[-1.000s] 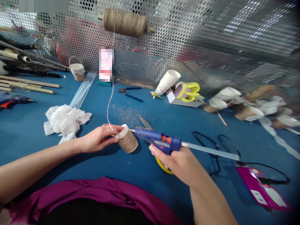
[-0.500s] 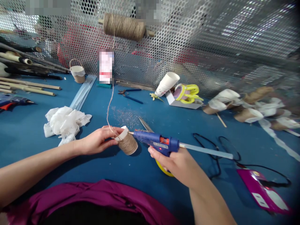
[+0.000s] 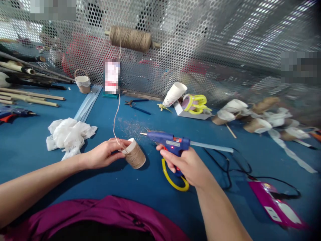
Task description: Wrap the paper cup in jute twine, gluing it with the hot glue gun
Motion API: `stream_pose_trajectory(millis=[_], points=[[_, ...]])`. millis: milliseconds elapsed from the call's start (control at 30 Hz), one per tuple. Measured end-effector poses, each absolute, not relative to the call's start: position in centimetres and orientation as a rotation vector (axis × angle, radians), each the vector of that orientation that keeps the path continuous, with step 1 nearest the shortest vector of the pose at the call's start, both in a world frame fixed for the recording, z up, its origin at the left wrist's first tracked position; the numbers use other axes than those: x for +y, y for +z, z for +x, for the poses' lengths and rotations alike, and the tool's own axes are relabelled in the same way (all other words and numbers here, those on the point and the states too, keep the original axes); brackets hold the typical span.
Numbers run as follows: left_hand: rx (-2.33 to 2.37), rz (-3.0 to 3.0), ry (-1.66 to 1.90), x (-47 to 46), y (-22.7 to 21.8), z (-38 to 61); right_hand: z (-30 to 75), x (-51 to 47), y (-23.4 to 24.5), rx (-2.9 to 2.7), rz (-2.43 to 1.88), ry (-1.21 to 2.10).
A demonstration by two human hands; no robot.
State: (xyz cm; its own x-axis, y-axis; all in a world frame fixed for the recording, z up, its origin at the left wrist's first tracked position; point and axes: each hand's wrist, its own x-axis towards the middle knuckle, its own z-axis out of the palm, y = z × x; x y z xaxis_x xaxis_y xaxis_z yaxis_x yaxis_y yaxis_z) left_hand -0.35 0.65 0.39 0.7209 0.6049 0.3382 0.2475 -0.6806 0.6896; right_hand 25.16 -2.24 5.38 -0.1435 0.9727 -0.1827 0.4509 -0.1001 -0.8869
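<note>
My left hand grips the rim of a paper cup wrapped in brown twine, tilted on its side near the table with its white mouth toward me. A strand of twine runs from the cup up to the twine spool on the mesh. In my right hand is a blue glue gun, its red light lit and a clear glue stick sticking out behind. The nozzle points left, apart from the cup. Under the gun lie scissors with yellow handles, mostly covered.
White lace and glue sticks lie at left, another glue gun beyond. Pliers, stacked white cups and a yellow-handled tool box stand behind. A purple power strip with black cable sits right.
The glue gun has drawn back from the cup's rim and lifted slightly, uncovering more of the yellow scissor handle. My left hand keeps hold of the cup. The camera view has shifted slightly.
</note>
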Motion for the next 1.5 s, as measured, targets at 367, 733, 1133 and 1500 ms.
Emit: stream_pose_trajectory(millis=[367, 733, 1133, 1500], points=[[0.771, 2.262, 0.800, 0.4, 0.2, -0.1, 30.1, 5.5, 1.9, -1.539, -2.034, 0.499], [0.904, 2.108, 0.725, -0.1, 1.4, 0.1, 23.2, 2.6, 5.5, -2.001, -1.729, 0.211], [0.920, 1.948, 0.636, -0.4, 1.9, 0.0, 18.5, 0.7, 6.5, -2.118, -1.208, 0.614], [0.620, 1.804, 0.732, -0.5, 2.2, -0.2, 20.1, 0.6, 5.9, -1.956, -1.310, 0.858]])
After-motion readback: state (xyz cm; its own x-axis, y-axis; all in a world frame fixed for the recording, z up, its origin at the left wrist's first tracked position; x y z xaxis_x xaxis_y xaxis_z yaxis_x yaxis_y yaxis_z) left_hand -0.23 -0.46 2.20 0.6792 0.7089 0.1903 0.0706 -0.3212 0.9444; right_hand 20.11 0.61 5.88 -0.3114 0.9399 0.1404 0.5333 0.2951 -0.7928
